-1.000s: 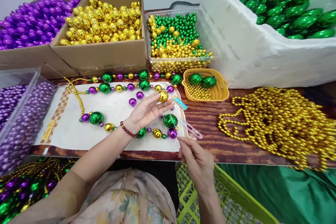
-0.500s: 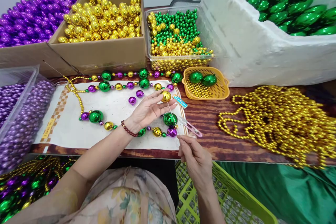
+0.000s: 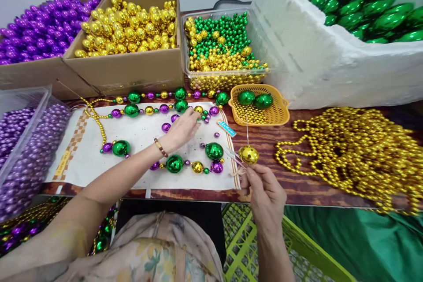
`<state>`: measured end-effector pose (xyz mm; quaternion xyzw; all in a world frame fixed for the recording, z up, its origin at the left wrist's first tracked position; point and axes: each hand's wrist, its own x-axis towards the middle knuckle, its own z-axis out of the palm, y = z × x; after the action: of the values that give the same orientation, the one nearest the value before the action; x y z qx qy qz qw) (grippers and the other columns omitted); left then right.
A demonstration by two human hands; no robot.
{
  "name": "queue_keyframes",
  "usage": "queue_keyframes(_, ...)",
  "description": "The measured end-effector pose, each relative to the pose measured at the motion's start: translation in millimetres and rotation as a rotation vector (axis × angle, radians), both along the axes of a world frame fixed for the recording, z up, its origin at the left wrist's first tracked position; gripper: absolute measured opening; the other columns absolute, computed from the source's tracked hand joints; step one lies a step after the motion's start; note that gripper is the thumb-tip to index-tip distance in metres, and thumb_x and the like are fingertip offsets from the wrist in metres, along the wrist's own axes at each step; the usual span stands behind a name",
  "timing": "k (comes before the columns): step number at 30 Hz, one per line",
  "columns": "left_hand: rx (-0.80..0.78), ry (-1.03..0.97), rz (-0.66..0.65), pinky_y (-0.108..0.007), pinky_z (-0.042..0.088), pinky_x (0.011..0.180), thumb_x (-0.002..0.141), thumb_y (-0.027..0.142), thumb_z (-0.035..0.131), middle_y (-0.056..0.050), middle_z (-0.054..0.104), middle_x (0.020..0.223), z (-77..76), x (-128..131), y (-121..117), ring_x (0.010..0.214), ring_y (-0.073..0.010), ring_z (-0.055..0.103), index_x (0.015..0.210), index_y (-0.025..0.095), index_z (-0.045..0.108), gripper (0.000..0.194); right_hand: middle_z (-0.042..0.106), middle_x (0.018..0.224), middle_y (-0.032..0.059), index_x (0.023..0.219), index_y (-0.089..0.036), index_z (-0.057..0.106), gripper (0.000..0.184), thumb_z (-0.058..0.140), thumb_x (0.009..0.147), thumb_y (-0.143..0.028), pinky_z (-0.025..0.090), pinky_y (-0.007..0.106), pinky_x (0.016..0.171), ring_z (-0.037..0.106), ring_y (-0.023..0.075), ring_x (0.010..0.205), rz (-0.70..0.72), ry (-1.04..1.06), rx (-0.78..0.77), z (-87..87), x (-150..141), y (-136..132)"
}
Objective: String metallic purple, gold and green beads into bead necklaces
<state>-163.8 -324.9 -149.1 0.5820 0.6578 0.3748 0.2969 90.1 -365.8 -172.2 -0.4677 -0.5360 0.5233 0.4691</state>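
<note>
Yellow patch on white cloth: lettering too blurred. Blue tag: white lettering, unreadable.

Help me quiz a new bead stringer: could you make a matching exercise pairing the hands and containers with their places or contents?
Column one
1. Left hand
2. Right hand
3. Yellow basket
4. Foam box

Column two
A. Heaped with many green beads
B. Just below a large gold bead
C. Over the white cloth
D. Contains just two large green beads and small gold ones

Pairs: 1-C, 2-B, 3-D, 4-A
</note>
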Motion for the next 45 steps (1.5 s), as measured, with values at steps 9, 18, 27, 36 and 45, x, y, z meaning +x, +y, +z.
queue_keyframes(9, -0.065, 0.01, 0.051, -0.035, 0.04, 0.101, 0.08, -0.003, 0.057, -0.008, 0.057, 0.096, -24.4, -8, 30, 0.101, -0.0247, 0.059, 0.079, 0.018, 0.06, 0.022, 0.066, 0.069, -0.0008, 0.11, -0.019, 0.065, 0.023, 0.059, 0.097, -0.037, 0.05, 0.022, 0.049, 0.061, 0.0119, 0.053, 0.221, -0.044, 0.026, -11.1, 1, 0)
queue_keyframes(18, -0.201, -1.136, 0.004, -0.031, 0.054, 0.081, 0.086, 0.019, 0.074, -0.008, 0.072, 0.092, 20.4, -6, 6, 0.082, -0.0169, 0.071, 0.095, 0.012, 0.074, 0.011, 0.07, 0.066, 0.0004, 0.095, -0.018, 0.071, 0.015, 0.063, 0.094, -0.03, 0.053, 0.022, 0.049, 0.064, 0.0121, 0.05, 0.187, -0.086, 0.092, -5.9, -2, 4)
queue_keyframes(27, -0.195, -1.338, 0.046, -0.039, 0.057, 0.091, 0.087, 0.011, 0.072, -0.01, 0.074, 0.092, 25.2, 3, -3, 0.086, -0.0197, 0.073, 0.09, 0.011, 0.074, 0.004, 0.063, 0.059, -0.0022, 0.099, -0.017, 0.074, 0.018, 0.061, 0.097, -0.029, 0.051, 0.02, 0.046, 0.059, 0.0101, 0.045, 0.176, -0.12, 0.129, -3.2, 3, 0)
queue_keyframes(36, -0.19, -1.316, 0.029, -0.029, 0.052, 0.083, 0.083, 0.011, 0.076, -0.008, 0.072, 0.088, 23.7, 5, -3, 0.081, -0.0142, 0.068, 0.096, 0.011, 0.078, 0.013, 0.061, 0.056, -0.0025, 0.098, -0.016, 0.075, 0.019, 0.062, 0.097, -0.031, 0.045, 0.019, 0.042, 0.055, 0.0093, 0.043, 0.154, -0.146, 0.137, 0.0, 2, -2)
queue_keyframes(45, -0.146, -1.236, 0.017, -0.026, 0.047, 0.078, 0.08, 0.013, 0.078, -0.006, 0.072, 0.09, 23.3, 7, -4, 0.082, -0.0121, 0.064, 0.09, 0.013, 0.079, 0.01, 0.059, 0.056, -0.0037, 0.098, -0.017, 0.074, 0.017, 0.062, 0.096, -0.028, 0.043, 0.019, 0.041, 0.053, 0.0085, 0.042, 0.189, -0.145, 0.157, -1.8, 3, -2)
